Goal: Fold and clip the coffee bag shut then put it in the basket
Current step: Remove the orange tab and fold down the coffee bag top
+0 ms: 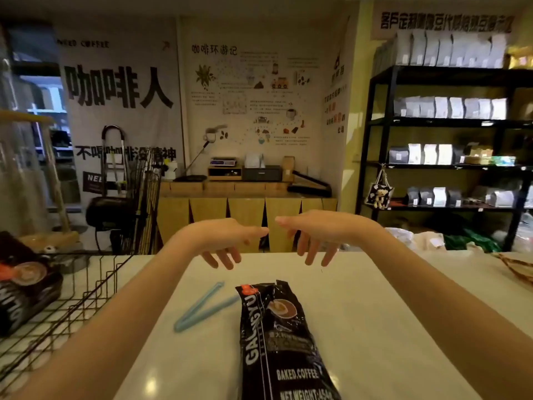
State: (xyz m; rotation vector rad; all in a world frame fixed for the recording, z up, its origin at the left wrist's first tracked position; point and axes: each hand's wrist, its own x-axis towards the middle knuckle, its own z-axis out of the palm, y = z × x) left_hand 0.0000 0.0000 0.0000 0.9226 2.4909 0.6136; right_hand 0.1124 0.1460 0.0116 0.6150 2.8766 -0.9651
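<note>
Head view. A black glossy foil coffee bag [282, 339] printed with white lettering lies flat on the white counter [389, 313], running from the near edge toward the middle, its top unfolded. Just to its left lies a light-blue plastic sealing clip [202, 308], sprung wide in a V. The black wire basket [57, 307] sits at the counter's left edge, another dark bag inside. Left hand [225, 241] and right hand [314, 235] hover above the far edge, fingers spread, grasping nothing.
</note>
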